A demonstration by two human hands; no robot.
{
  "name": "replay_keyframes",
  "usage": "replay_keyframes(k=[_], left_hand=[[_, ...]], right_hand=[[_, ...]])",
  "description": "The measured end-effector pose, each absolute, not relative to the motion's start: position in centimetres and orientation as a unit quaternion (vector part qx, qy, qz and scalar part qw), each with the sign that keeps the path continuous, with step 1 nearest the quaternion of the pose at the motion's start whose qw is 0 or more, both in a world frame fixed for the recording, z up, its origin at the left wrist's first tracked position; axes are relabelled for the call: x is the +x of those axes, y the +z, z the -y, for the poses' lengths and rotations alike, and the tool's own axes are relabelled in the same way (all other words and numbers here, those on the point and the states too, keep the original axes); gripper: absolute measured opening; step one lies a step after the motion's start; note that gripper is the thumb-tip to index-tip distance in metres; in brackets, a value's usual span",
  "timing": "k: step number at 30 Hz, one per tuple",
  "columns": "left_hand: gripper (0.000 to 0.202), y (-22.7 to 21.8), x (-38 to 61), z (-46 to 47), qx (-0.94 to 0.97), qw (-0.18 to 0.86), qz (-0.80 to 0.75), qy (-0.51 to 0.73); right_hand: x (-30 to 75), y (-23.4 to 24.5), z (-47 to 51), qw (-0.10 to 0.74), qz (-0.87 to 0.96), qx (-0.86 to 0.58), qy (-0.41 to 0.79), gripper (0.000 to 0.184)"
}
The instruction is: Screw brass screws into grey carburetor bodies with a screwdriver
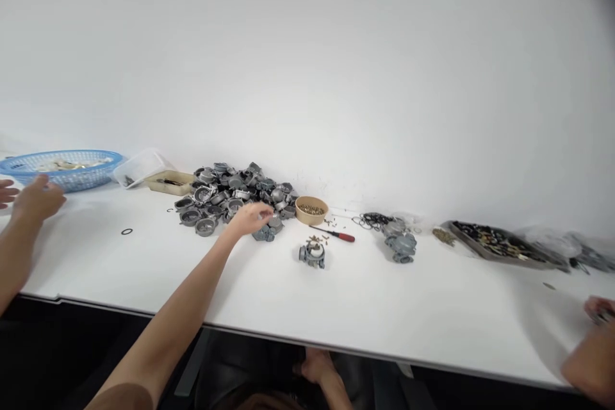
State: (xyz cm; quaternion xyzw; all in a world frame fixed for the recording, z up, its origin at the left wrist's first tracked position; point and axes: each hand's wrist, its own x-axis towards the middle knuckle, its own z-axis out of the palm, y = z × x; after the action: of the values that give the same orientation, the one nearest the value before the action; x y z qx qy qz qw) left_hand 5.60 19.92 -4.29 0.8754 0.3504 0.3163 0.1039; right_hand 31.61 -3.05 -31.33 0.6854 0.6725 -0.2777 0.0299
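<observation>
My left hand (250, 218) reaches over the right front edge of a heap of grey metal castings (235, 202) that look like carburetor parts. Its fingers are loosely bent and slightly apart, with nothing seen in them. Just below the fingertips lies a grey casting (264, 234). My right hand (317, 365) is low, below the table's front edge near my lap; its fingers are partly hidden. On the table ahead of it stands a single carburetor body (313, 255) with a white part inside. Small brass pieces (316, 239) lie behind that body, close to a red-handled screwdriver (342, 236).
A tan bowl (312, 210) holds small brass parts. To the right are black rubber rings (375, 221), another grey assembly (401, 247) and a parts tray (504, 246). Leftward are a blue basket (91, 176) and a lone ring (126, 231). Other people's hands (41, 197) show at both sides.
</observation>
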Motion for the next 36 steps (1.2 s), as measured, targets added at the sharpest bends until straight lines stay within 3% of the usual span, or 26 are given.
replay_keyframes(k=[2, 4, 7, 10, 12, 14, 17, 21, 26, 32, 36], left_hand=[[0.034, -5.6, 5.1, -19.8, 0.890, 0.105, -0.342, 0.282], [0.030, -6.4, 4.6, -19.4, 0.891, 0.105, -0.351, 0.267], [0.028, -6.8, 4.3, -19.0, 0.885, 0.106, -0.374, 0.256], [0.036, -7.2, 4.6, -18.9, 0.879, 0.103, -0.407, 0.225], [0.043, -7.5, 4.9, -19.0, 0.878, 0.088, -0.421, 0.209], [0.046, -7.9, 5.3, -19.2, 0.881, 0.073, -0.423, 0.201], [0.047, -8.2, 5.5, -19.4, 0.886, 0.069, -0.416, 0.195], [0.042, -7.9, 5.5, -19.3, 0.900, 0.072, -0.380, 0.199], [0.039, -5.9, 5.7, -17.8, 0.908, 0.090, -0.311, 0.265], [0.037, -1.8, 11.0, -15.8, 0.922, 0.142, -0.162, 0.321], [0.038, -1.5, 15.0, -15.4, 0.913, 0.158, -0.118, 0.358]], right_hand=[[30.8, -28.5, 3.2, 0.104, -0.627, 0.707, -0.309, 0.084], [29.6, -24.3, 4.4, 0.116, -0.649, 0.676, -0.331, 0.062], [28.5, -15.4, 7.4, 0.030, -0.781, 0.518, -0.348, 0.033], [29.4, -4.7, 8.3, -0.021, -0.834, 0.313, -0.454, 0.044], [30.8, 1.2, 6.0, -0.139, -0.830, 0.323, -0.432, 0.052], [32.5, 4.4, 1.8, -0.223, -0.823, 0.387, -0.350, 0.042], [35.0, 3.5, -5.6, -0.356, -0.763, 0.493, -0.217, 0.040], [38.5, -2.5, -11.0, -0.462, -0.695, 0.532, -0.141, 0.047], [42.3, -5.7, -10.9, -0.408, -0.711, 0.562, -0.110, 0.048], [43.2, -4.9, -10.8, -0.421, -0.698, 0.570, -0.102, 0.051], [41.9, -4.7, -10.2, -0.454, -0.697, 0.538, -0.137, 0.051]])
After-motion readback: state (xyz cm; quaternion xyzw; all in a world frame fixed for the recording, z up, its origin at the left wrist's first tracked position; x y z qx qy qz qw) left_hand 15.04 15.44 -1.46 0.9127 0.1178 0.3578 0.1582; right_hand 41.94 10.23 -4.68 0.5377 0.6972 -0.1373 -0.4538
